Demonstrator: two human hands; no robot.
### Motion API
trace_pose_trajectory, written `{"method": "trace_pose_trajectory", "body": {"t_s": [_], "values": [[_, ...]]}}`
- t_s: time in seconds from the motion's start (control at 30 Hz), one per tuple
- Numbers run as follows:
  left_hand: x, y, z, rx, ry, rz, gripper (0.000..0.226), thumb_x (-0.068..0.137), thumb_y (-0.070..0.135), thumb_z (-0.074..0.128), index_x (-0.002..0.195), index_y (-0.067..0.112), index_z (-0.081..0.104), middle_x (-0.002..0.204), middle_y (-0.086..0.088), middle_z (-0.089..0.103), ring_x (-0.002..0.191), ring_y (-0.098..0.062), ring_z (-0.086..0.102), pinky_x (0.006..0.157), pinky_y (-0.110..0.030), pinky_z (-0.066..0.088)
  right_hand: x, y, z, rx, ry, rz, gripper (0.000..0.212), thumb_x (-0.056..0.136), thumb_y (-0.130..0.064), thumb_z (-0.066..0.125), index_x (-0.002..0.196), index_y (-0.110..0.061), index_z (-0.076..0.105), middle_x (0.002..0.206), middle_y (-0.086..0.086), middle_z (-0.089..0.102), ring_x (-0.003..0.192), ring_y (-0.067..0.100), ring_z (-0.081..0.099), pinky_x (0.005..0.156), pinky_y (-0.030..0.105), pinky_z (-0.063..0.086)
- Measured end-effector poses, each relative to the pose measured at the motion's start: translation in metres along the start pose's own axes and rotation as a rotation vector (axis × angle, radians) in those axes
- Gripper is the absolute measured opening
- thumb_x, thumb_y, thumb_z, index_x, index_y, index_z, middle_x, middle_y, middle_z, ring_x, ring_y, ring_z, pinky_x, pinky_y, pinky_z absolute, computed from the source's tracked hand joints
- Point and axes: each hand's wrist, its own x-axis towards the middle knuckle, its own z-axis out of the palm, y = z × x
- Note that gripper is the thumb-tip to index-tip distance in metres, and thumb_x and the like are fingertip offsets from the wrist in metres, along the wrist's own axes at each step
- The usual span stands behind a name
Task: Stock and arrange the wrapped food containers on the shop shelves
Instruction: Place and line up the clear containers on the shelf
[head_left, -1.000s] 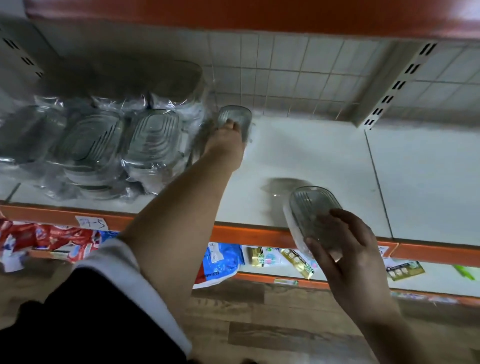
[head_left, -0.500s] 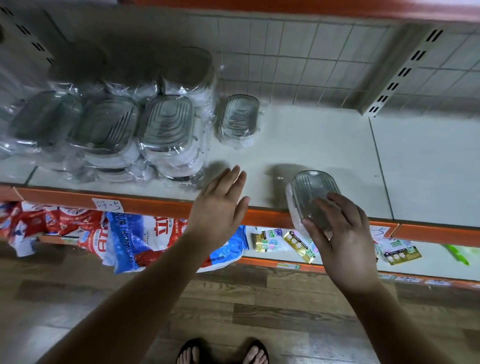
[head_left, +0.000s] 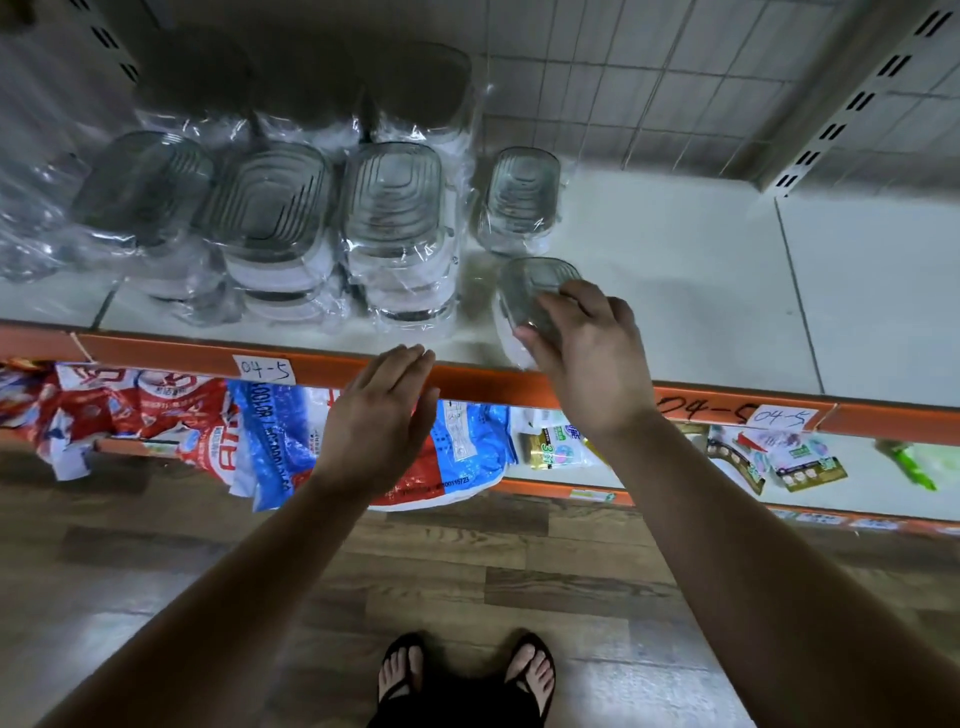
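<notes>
My right hand (head_left: 587, 358) grips a small clear wrapped box with a ribbed lid (head_left: 530, 296) on the white shelf (head_left: 675, 291), near its orange front edge (head_left: 519, 382). Right of my grip is bare shelf. My left hand (head_left: 382, 415) is flat, holding nothing.

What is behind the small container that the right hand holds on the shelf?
Behind the held container stands one wrapped small container, then the tiled wall. The right hand covers its near side.

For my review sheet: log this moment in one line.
right hand grip: small wrapped container, shelf front | left hand: open, empty | placed container behind
</notes>
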Motion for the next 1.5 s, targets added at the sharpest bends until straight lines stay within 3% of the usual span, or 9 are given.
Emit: {"method": "trace_pose_trajectory", "body": {"t_s": [0.2,0.33,0.53,0.67,0.93,1.13,1.3,1.5], "values": [[-0.009,-0.013,0.000,-0.021,-0.007,0.017,0.041,0.097,0.023,0.048,0.127,-0.002,0.060,0.128,-0.019,0.061,0.120,-0.036,0.057,0.096,-0.043,0.048,0.028,-0.028,0.012,-0.097,-0.154,0.027,0.044,0.102,-0.042,0.040,0.137,-0.018,0.048,0.142,0.008,0.040,0.116,0.036,0.049,0.099,0.039,0.042],[-0.011,-0.015,-0.002,-0.029,-0.039,0.047,0.040,0.095,0.014,0.059,0.131,-0.002,0.057,0.133,-0.019,0.058,0.128,-0.036,0.051,0.101,-0.046,0.046,0.030,-0.034,0.013,-0.086,-0.235,0.084,0.051,0.100,-0.041,0.044,0.147,-0.022,0.034,0.149,0.004,0.033,0.133,0.040,0.034,0.103,0.047,0.037],[-0.015,0.008,-0.044,-0.021,0.017,0.099,0.041,0.095,0.025,0.044,0.124,0.004,0.063,0.120,-0.014,0.065,0.109,-0.031,0.062,0.087,-0.040,0.052,-0.005,-0.037,-0.025,0.042,-0.142,0.043,0.045,0.096,-0.026,0.052,0.139,-0.016,0.048,0.140,0.007,0.047,0.124,0.032,0.042,0.101,0.041,0.041],[-0.022,0.036,-0.090,0.035,0.068,0.091,0.037,0.093,0.025,0.045,0.119,0.009,0.066,0.108,-0.009,0.069,0.095,-0.028,0.065,0.081,-0.037,0.050,-0.032,-0.048,-0.069,0.143,-0.092,0.040,0.037,0.095,-0.020,0.055,0.130,-0.009,0.057,0.125,0.012,0.059,0.115,0.033,0.050,0.096,0.040,0.044],[-0.047,0.095,-0.193,0.085,0.200,0.069,0.037,0.093,0.029,0.043,0.108,0.011,0.071,0.094,-0.006,0.072,0.078,-0.026,0.068,0.079,-0.035,0.050,-0.079,-0.077,-0.174,0.239,0.046,-0.063,0.027,0.094,-0.025,0.059,0.118,-0.016,0.066,0.115,0.004,0.068,0.109,0.026,0.059,0.083,0.035,0.050],[-0.058,0.120,-0.260,0.108,0.376,0.076,0.031,0.092,0.027,0.047,0.105,0.014,0.071,0.085,-0.003,0.074,0.069,-0.024,0.068,0.076,-0.032,0.050,-0.087,-0.102,-0.249,0.398,0.222,-0.238,0.018,0.088,-0.025,0.061,0.099,-0.016,0.071,0.093,0.000,0.072,0.079,0.018,0.068,0.066,0.032,0.054],[-0.052,0.105,-0.307,0.177,0.498,0.050,0.029,0.092,0.028,0.048,0.105,0.014,0.070,0.078,-0.003,0.070,0.062,-0.023,0.064,0.069,-0.031,0.051,-0.061,-0.127,-0.287,0.474,0.298,-0.351,0.022,0.089,-0.020,0.062,0.105,-0.009,0.071,0.097,0.004,0.071,0.082,0.020,0.068,0.070,0.038,0.056],[-0.029,0.060,-0.343,0.204,0.615,0.016,0.029,0.092,0.029,0.046,0.104,0.014,0.069,0.082,-0.004,0.070,0.067,-0.026,0.066,0.071,-0.034,0.054,-0.021,-0.162,-0.295,0.464,0.363,-0.433,0.021,0.091,-0.021,0.064,0.107,-0.010,0.070,0.102,0.001,0.066,0.091,0.018,0.064,0.080,0.033,0.054]]}}
